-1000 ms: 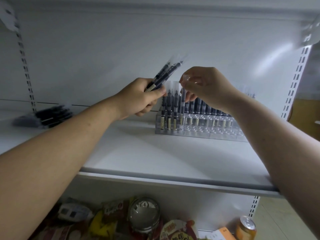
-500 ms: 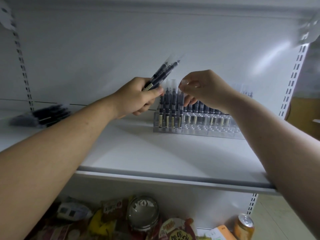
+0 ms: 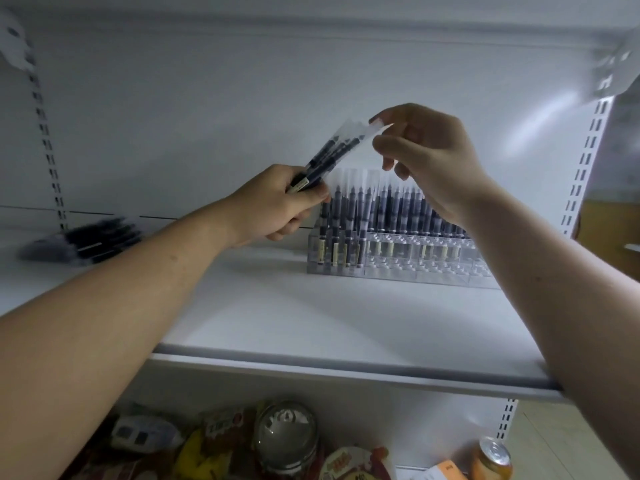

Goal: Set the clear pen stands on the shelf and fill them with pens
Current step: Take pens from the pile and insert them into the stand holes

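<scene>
Clear pen stands [image 3: 415, 268] part-filled on shelf [image 3: 311, 317], left hand [image 3: 280, 206] gripping pen bundle [image 3: 332, 154], right hand [image 3: 433, 161] pinching a clear cap [image 3: 381, 127] at its top

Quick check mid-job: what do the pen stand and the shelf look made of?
Pen stand: looks like clear, glossy hard plastic, maybe acrylic; the pens show through its walls. Shelf: seems white-painted sheet metal, smooth satin finish, with a folded front lip; laminate is possible.
</scene>
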`<state>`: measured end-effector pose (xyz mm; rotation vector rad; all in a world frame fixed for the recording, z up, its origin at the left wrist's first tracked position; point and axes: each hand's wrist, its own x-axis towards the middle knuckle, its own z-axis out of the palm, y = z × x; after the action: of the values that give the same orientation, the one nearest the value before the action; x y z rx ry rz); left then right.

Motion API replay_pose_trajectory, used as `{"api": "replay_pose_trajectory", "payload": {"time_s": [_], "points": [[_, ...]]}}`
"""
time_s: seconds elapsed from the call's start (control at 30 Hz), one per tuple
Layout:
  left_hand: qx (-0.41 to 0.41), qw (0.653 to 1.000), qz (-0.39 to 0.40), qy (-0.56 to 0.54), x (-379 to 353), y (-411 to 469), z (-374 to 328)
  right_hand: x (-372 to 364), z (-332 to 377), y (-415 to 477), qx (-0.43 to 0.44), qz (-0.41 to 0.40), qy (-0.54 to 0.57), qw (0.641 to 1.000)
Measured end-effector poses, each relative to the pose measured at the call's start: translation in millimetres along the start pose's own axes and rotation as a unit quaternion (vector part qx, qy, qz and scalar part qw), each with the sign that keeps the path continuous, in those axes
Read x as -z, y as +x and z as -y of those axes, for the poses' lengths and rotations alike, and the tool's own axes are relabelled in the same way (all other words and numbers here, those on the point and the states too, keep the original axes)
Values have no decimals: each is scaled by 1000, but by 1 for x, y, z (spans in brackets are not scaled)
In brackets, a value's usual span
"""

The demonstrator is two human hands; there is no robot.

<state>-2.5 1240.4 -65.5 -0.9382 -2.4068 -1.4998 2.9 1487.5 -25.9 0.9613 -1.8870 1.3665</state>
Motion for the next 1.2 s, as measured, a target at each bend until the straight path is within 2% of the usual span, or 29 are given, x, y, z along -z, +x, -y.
{"api": "replay_pose_trajectory", "payload": {"time_s": [0.1, 0.23, 0.4, 0.5, 0.63, 0.77, 0.83, 0.93, 1.03, 1.2], "points": [[-2, 1000, 9, 16, -1, -2, -1, -1, 0, -1, -2, 16, 48, 999], [-1, 999, 6, 54, -1, -3, -2, -6, -1, -3, -3, 48, 46, 998], [-4, 999, 2, 49, -1, -3, -2, -3, 0, -4, -36, 52, 57, 996], [-6, 999, 1, 38, 0, -3, -1, -1, -1, -2, -47, 12, 65, 997], [-15, 999, 1, 38, 1, -2, 0, 9, -2, 5, -80, -62, 147, 984], [-18, 999, -9, 24, 2, 0, 2, 19, -2, 6, -88, -100, 189, 973], [-16, 1000, -14, 11, 1, 1, 3, 22, -4, 7, -77, -133, 152, 976], [-12, 1000, -25, 2, 1, 3, 5, 25, -12, 10, -34, -164, -7, 986], [-13, 1000, -25, 0, 3, 3, 6, 23, -18, 9, -14, -135, -121, 983], [-11, 1000, -16, -18, 3, 4, 5, 19, -21, 6, -17, -80, -174, 981]]}}
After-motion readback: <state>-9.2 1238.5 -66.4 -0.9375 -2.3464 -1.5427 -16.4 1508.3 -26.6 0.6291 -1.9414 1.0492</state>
